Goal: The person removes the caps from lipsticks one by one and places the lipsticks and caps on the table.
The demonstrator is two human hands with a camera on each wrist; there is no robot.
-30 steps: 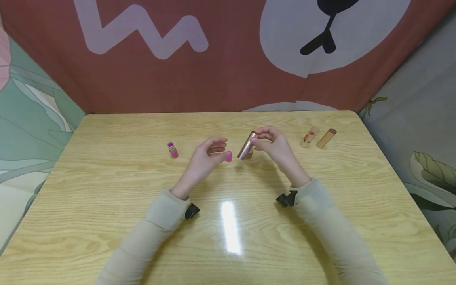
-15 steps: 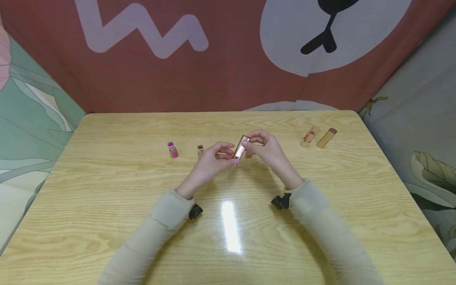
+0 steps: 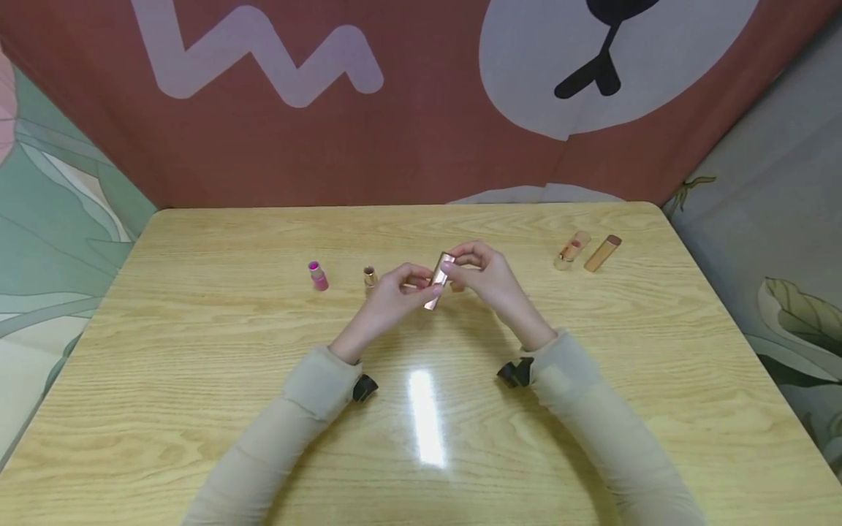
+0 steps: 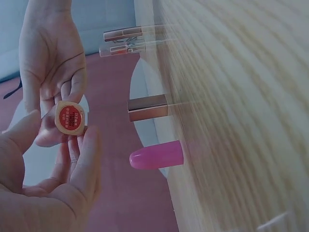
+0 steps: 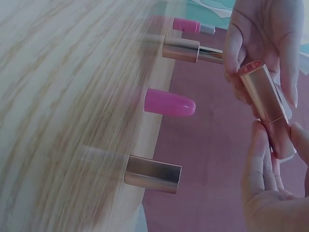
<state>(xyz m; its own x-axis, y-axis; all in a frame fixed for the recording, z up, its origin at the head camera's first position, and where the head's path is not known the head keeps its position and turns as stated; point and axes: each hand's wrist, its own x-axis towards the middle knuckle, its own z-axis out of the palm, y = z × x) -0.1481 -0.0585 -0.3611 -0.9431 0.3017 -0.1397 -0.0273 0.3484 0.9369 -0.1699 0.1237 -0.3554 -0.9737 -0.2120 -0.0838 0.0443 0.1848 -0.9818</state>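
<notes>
Both hands hold one slim rose-gold lipstick tube [image 3: 438,279], tilted, above the middle of the table. My left hand [image 3: 395,296] pinches its lower part between thumb and fingers. My right hand [image 3: 483,277] grips the upper part. In the left wrist view the tube's end faces the camera and shows a red label [image 4: 71,118]. A seam runs around the tube in the right wrist view. Beneath the hands stand a pink lipstick cap [image 5: 169,102], hidden in the head view, and a rose-gold cap [image 5: 153,174].
On the left stand an uncapped pink lipstick [image 3: 319,277] and an uncapped gold lipstick [image 3: 370,276], partly behind the left hand. At the back right are a clear-cased lipstick [image 3: 571,250] and a gold lipstick [image 3: 602,253]. The wooden table [image 3: 217,351] meets a red printed backdrop.
My left hand has moved right and taken hold of the tube's lower end. My right hand has brought the tube slightly left and down. The pink cap is now hidden in the head view.
</notes>
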